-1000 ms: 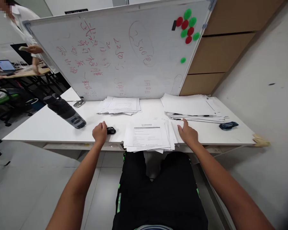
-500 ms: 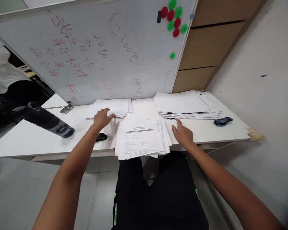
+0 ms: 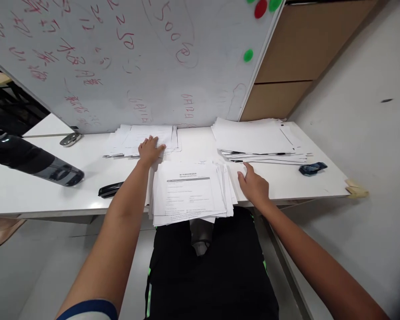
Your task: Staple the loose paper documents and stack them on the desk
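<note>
My left hand (image 3: 151, 150) lies with spread fingers on the left stack of printed papers (image 3: 126, 138), against the foot of the whiteboard. My right hand (image 3: 254, 186) rests on the table with index finger and thumb apart, just in front of the right stack of papers (image 3: 253, 135); nothing shows in it. Between my forearms is a middle stack of printed forms (image 3: 190, 195), its sheets unevenly fanned and its near edge jutting over the table edge above my lap. A black stapler (image 3: 110, 190) sits beside my left forearm, partly covered by it.
A whiteboard (image 3: 146, 84) with red writing and round magnets stands along the back of the white table (image 3: 200, 144). To the left are a dark bottle (image 3: 58, 171) and a computer mouse (image 3: 70, 139). A small dark-blue object (image 3: 313, 169) lies right, near the wall.
My left hand has moved farther onto the left stack and its fingers now lie flatter. My right hand has barely moved. The view has tilted down and shifted.
</note>
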Demonstrator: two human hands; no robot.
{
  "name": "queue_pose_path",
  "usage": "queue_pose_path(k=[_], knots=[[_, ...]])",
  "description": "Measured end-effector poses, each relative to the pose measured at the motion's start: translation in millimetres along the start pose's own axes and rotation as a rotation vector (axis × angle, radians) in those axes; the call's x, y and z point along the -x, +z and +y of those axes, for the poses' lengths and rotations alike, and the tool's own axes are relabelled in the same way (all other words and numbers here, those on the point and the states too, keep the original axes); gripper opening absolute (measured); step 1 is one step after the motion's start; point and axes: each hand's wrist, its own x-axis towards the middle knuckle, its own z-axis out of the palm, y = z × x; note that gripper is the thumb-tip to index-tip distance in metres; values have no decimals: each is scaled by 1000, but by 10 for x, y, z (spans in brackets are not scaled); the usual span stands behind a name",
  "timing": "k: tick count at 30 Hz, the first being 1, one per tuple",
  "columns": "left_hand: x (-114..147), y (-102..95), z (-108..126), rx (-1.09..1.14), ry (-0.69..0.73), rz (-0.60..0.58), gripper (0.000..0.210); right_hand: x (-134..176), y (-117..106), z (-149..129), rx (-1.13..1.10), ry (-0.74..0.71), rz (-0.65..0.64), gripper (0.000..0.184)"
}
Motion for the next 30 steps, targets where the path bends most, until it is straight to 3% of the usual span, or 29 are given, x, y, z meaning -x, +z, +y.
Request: queue_pose_path(k=[14, 30], knots=[[-56, -140, 14, -70, -13, -50, 62, -21, 13, 13, -32, -26, 3, 53], [-223, -175, -20, -11, -196, -36, 69, -40, 10, -5, 13, -23, -20, 54]])
